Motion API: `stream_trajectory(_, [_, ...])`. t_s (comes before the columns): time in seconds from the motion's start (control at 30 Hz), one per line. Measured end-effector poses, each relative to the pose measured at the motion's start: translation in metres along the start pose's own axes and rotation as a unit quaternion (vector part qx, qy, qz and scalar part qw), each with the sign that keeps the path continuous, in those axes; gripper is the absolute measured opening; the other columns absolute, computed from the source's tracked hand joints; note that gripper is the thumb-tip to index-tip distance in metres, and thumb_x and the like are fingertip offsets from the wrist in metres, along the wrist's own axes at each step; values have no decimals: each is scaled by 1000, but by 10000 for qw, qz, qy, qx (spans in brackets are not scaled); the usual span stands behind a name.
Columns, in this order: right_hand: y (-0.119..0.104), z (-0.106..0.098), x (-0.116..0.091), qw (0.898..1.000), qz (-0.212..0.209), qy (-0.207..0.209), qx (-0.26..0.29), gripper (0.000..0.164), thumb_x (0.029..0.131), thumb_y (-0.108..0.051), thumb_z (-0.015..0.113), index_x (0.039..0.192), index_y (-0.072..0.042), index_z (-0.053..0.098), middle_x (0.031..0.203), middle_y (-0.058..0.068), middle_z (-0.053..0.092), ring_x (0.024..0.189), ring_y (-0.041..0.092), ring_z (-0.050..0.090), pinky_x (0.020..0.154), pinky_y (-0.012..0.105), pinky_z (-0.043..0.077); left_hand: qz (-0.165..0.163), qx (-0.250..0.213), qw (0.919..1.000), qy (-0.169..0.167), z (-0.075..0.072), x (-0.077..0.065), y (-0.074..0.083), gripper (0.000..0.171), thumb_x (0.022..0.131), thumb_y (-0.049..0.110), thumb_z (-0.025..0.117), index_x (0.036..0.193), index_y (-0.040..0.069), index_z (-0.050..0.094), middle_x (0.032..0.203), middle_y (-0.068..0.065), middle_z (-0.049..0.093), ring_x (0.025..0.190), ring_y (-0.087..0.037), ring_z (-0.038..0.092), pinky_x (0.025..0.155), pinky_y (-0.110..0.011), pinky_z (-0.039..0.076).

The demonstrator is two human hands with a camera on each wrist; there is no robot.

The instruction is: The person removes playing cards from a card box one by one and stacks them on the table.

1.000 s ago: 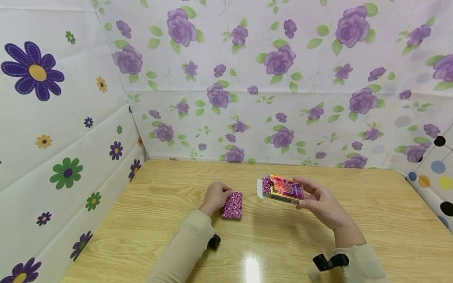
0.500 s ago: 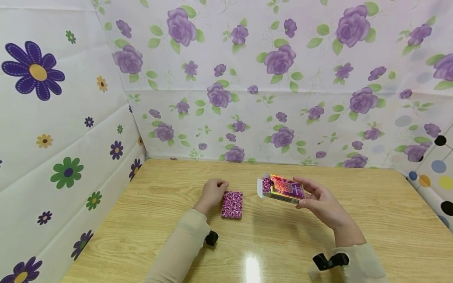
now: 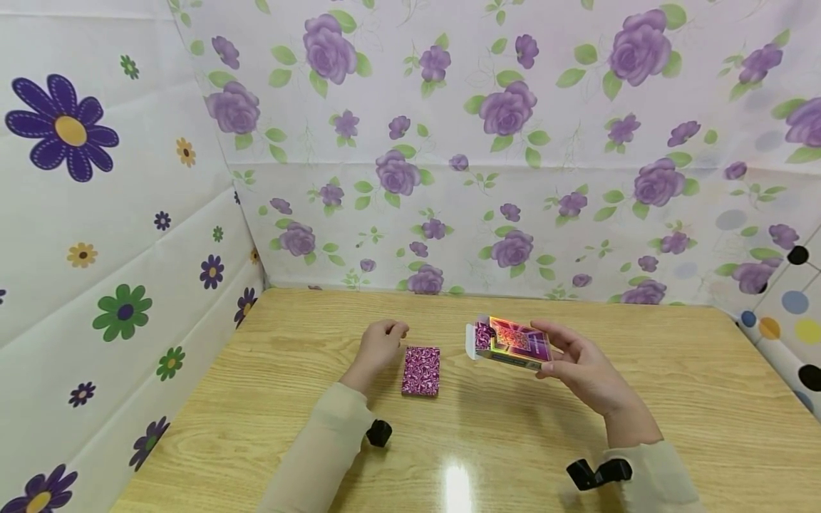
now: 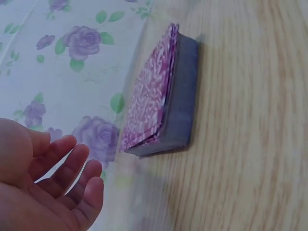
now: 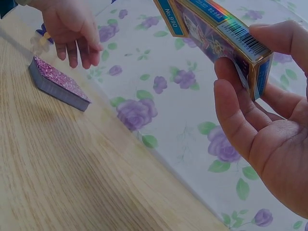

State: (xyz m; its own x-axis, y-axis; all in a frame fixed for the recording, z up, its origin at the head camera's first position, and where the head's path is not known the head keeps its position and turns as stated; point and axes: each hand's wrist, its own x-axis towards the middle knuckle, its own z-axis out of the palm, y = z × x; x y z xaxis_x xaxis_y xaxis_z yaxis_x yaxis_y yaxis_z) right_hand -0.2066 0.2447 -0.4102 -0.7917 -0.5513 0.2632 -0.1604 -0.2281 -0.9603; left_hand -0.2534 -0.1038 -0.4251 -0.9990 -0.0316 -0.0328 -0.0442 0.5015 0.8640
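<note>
A deck of playing cards with a pink and white swirl back lies stacked on the wooden table. My left hand hovers just up and left of it, holding nothing. In the left wrist view that hand's fingers are loosely bent, apart from the deck. My right hand grips a shiny purple and gold card box by its closed end, above the table. The box's white flap stands open toward the left, and pink-patterned cards show inside. A barcode marks the box in the right wrist view.
The wooden table reaches back to a floral cloth. A daisy-print cloth hangs at the left, and a dotted cloth stands at the right. Black wrist cameras sit on both forearms.
My left hand has come off the deck and drawn up and to the left. The deck stays on the table. My right hand and the box have barely moved.
</note>
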Motion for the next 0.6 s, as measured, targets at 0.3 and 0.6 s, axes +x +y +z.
stream_trajectory(0.3, [1,0,0,10000,-32,26,51,57,91,10,47,144,-5,32,136,1,43,109,13,60,79,27,57,-57,-636,9979,-60,-2,-6,7,30,100,27,45,103,6,66,104,-11,64,96,-27,61,65,-25,50])
stream_trajectory(0.6, [2,-1,0,10000,19,66,26,58,91,10,48,145,-2,30,135,1,43,109,13,60,78,26,56,121,-1133,9934,-109,1,-17,23,28,100,25,48,104,5,66,101,-15,65,91,-27,62,77,-39,54])
